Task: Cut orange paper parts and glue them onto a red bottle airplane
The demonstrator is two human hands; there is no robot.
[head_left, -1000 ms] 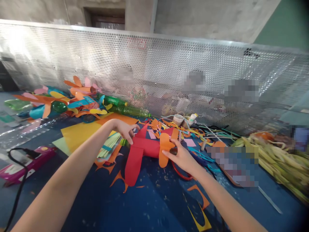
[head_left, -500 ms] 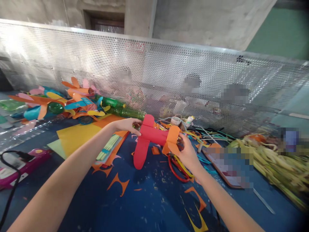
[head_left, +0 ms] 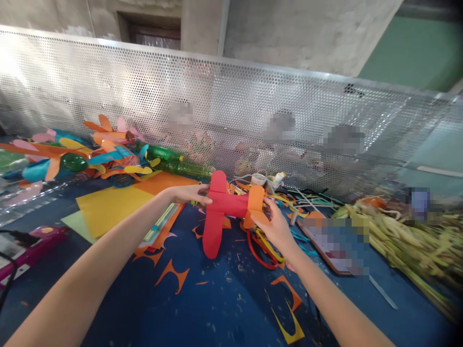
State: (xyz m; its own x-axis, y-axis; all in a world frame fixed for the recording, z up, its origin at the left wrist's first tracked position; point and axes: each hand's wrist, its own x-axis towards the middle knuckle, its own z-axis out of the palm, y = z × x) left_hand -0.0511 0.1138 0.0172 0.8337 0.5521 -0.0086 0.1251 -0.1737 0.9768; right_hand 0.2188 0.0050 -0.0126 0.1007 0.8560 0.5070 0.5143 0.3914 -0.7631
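Observation:
A toy airplane (head_left: 231,205) hangs level between my two hands above the blue table (head_left: 173,318). Red paper covers its body, long red wings stand out at the left end, and an orange paper tail (head_left: 256,198) wraps the right end. My left hand (head_left: 191,193) closes on the winged end, its fingers partly hidden behind the plane. On the tail end, my right hand (head_left: 273,221) grips with thumb and fingers. Beneath the right hand lie red-handled scissors (head_left: 258,255). Orange paper scraps (head_left: 173,274) are scattered below the plane.
Finished paper planes (head_left: 119,154) are heaped at the left, near green bottles (head_left: 173,161). Coloured paper sheets (head_left: 112,207) and a pink power strip (head_left: 32,250) lie on the left. To the right are a phone (head_left: 325,246) and dried husks (head_left: 394,241). A perforated metal screen (head_left: 235,106) stands behind.
The plane has turned slightly in my hands, its lower red wing now hanging more upright. Both hands still hold its ends. The whole view has shifted a little, so the surroundings sit further left.

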